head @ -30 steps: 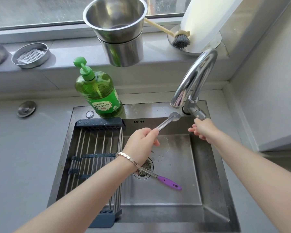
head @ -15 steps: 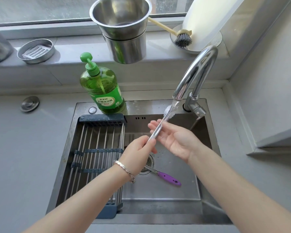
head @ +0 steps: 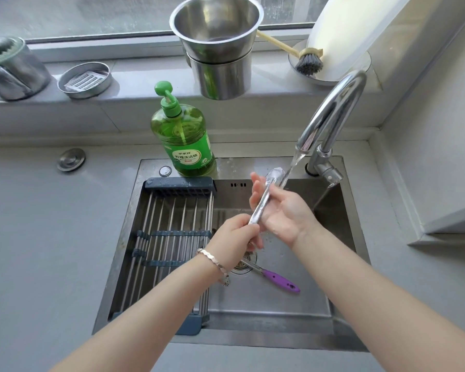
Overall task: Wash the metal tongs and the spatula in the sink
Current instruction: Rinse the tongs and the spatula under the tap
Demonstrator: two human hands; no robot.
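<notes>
My left hand (head: 234, 240) grips the lower end of the metal tongs (head: 262, 204) and holds them slanted up over the sink (head: 266, 310). Their head sits in the stream of water running from the faucet (head: 333, 111). My right hand (head: 287, 216) lies palm up behind the tongs' shaft, fingers fairly straight and touching it. The spatula (head: 279, 281), with a purple handle, rests on the sink floor. Its metal shaft runs over the drain and its blade is hidden under my left hand.
A roll-up drying rack (head: 169, 237) covers the sink's left half. A green soap bottle (head: 183, 140) stands on the back rim. On the windowsill are stacked steel pots (head: 220, 49), a dish brush (head: 306, 60) and a round metal dish (head: 85, 80).
My right hand left the faucet handle and came under the tongs. Water began running onto the tongs' head. My left hand has kept its hold on the tongs.
</notes>
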